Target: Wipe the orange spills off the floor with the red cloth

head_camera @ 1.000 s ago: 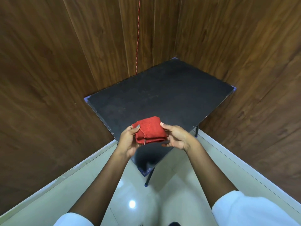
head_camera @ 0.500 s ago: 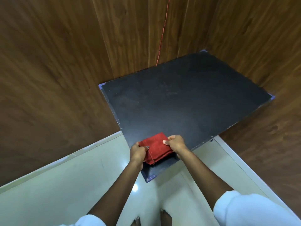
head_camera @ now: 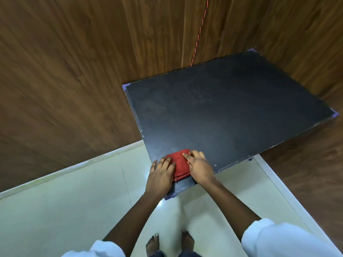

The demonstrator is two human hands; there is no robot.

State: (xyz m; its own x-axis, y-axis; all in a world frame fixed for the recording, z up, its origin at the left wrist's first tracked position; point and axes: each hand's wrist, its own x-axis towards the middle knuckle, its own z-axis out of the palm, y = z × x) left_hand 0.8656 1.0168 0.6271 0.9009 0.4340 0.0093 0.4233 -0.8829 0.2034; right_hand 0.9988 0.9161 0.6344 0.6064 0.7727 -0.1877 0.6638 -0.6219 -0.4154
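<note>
Head view: left hand and right hand press red cloth, fingers straight

Black table sitting in corner, two edges lying against wood-panelled walls. Folded red cloth lying flat on table top at near corner, just inside edge. Left hand resting on cloth's left side and on table surface; right hand pressing on cloth's right side. Table standing on pale tiled floor; bare feet standing on floor near that corner.
</note>
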